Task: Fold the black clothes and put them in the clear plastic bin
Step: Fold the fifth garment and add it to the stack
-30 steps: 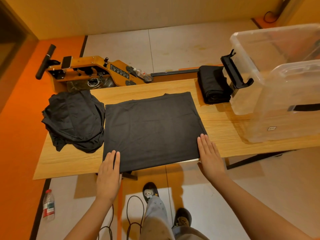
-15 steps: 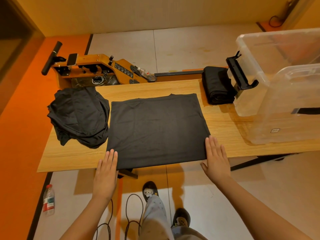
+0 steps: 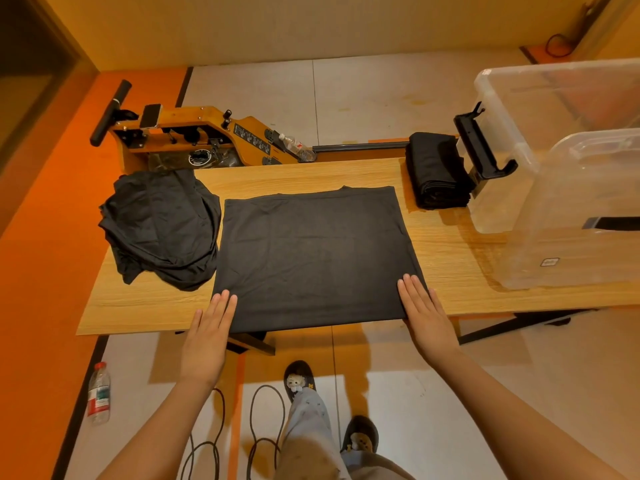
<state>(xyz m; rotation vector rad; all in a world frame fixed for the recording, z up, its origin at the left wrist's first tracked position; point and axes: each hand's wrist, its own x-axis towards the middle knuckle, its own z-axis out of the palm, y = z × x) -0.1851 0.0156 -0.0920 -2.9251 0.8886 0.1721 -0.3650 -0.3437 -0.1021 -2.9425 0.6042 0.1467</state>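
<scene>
A black garment (image 3: 313, 258) lies flat as a rectangle in the middle of the wooden table (image 3: 450, 254). My left hand (image 3: 209, 336) rests flat at its near left corner, fingers together and extended. My right hand (image 3: 424, 317) lies flat on its near right corner. A crumpled pile of black clothes (image 3: 159, 226) sits at the table's left end. A folded stack of black clothes (image 3: 434, 171) stands at the far right, beside the clear plastic bin (image 3: 502, 98), which lies on its side with its opening facing me.
The bin's lid (image 3: 585, 209) leans against the bin in front. A wooden rowing machine (image 3: 194, 136) stands behind the table. A water bottle (image 3: 98, 393) and cables (image 3: 256, 420) lie on the floor near my feet.
Both hands have slid slightly inward onto the garment's near corners; the garment itself stays flat in the same place.
</scene>
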